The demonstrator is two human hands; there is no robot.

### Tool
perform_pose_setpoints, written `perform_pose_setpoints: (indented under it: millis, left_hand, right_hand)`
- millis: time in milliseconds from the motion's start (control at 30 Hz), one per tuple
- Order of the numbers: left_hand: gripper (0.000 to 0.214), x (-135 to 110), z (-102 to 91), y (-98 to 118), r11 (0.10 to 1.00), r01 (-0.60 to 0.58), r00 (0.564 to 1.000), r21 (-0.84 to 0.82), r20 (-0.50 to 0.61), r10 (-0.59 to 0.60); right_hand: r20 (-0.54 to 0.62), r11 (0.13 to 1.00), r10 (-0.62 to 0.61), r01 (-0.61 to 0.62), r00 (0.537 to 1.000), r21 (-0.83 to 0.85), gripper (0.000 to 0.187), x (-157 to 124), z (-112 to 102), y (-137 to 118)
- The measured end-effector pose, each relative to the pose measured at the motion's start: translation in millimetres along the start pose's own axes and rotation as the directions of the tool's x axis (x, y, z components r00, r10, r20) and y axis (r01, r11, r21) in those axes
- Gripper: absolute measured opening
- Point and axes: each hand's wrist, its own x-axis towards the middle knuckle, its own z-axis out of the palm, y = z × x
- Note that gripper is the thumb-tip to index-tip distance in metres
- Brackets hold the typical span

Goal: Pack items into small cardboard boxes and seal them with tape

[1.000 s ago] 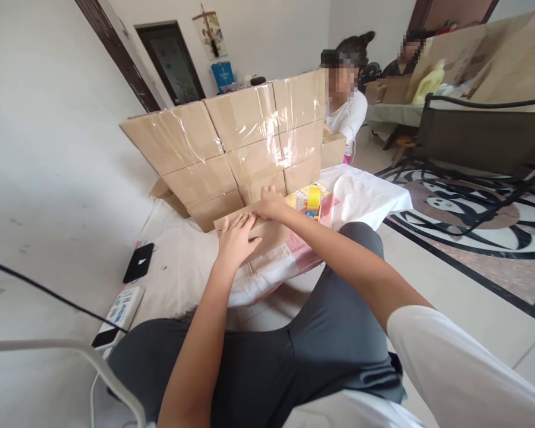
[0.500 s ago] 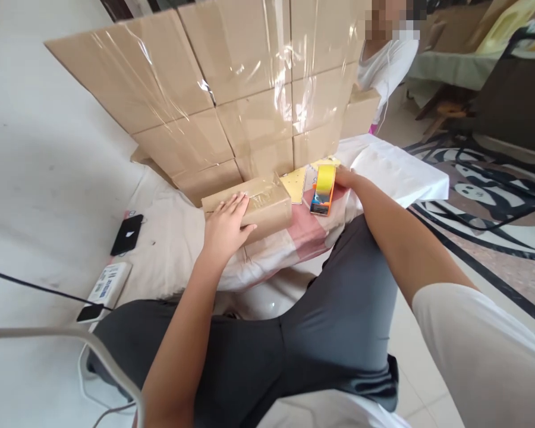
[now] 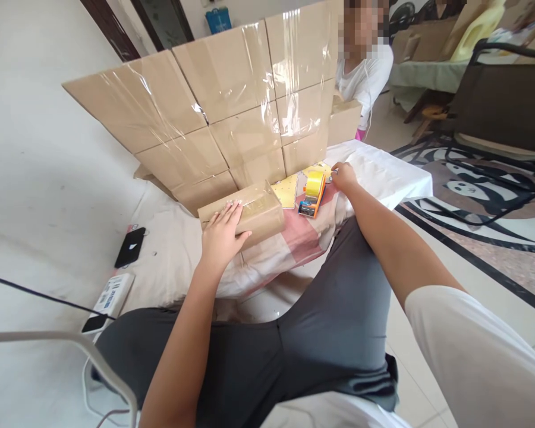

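Note:
A small cardboard box (image 3: 263, 208) with clear tape across its top lies on the cloth-covered table. My left hand (image 3: 223, 232) rests on its left part, palm down, fingers stretched out and thumb apart. To the right of the box stands an orange tape dispenser (image 3: 320, 202) with a yellow roll of tape (image 3: 314, 184). My right hand (image 3: 344, 177) is just right of the dispenser, apart from it. Its fingers are curled together at the edge of a yellow patterned sheet (image 3: 316, 169); a small greyish thing shows at the fingertips, too small to name.
A tall stack of taped cardboard boxes (image 3: 245, 95) rises behind the small box. Another yellow sheet (image 3: 286, 191) lies by it. A black phone (image 3: 130, 247) and a white power strip (image 3: 113, 294) are at the left. A person in a white shirt (image 3: 368, 74) is behind the stack.
My right hand has come away from the tape dispenser, which now stands slightly turned on the table. My left hand stays on the box. The view has shifted a little.

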Motion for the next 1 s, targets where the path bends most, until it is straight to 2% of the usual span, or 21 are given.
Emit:
perform_pose_setpoints:
  millis: [100,267,467,700,900,1000]
  left_hand:
    - [0.071,-0.8,0.2,0.0,1.0,-0.001,1.0,0.009,-0.009,0.001]
    - [0.072,-2.3,-0.5,1.3,1.0,0.002,1.0,0.015,-0.012,-0.002]
    - [0.072,-3.2,0.4,1.1,1.0,0.0,1.0,0.004,-0.023,0.001]
    - [0.071,-5.1,1.7,1.3,1.0,-0.012,0.999,0.018,-0.04,0.013]
    - [0.07,-6.6,0.9,2.6,0.999,-0.016,0.999,0.031,-0.05,0.017]
    - [0.07,-7.0,0.5,3.2,0.999,-0.013,0.998,0.04,-0.057,0.016]
  right_hand:
    - [-0.022,0.993,0.069,-0.067,0.997,0.099,0.035,2.0,1.4,0.8]
    - [0.006,0.978,0.138,-0.137,0.99,0.16,0.057,6.3,6.3,1.0]
    - [-0.067,0.965,0.154,-0.136,0.986,0.223,0.061,7.7,6.0,-0.9]
    - [-0.017,0.936,0.227,-0.214,0.974,0.28,0.069,7.9,3.3,-1.0]
    - [0.003,0.908,0.293,-0.279,0.956,0.312,0.063,10.0,4.0,3.8]
    - [0.019,0.904,0.285,-0.275,0.958,0.328,0.057,9.1,3.9,5.5]
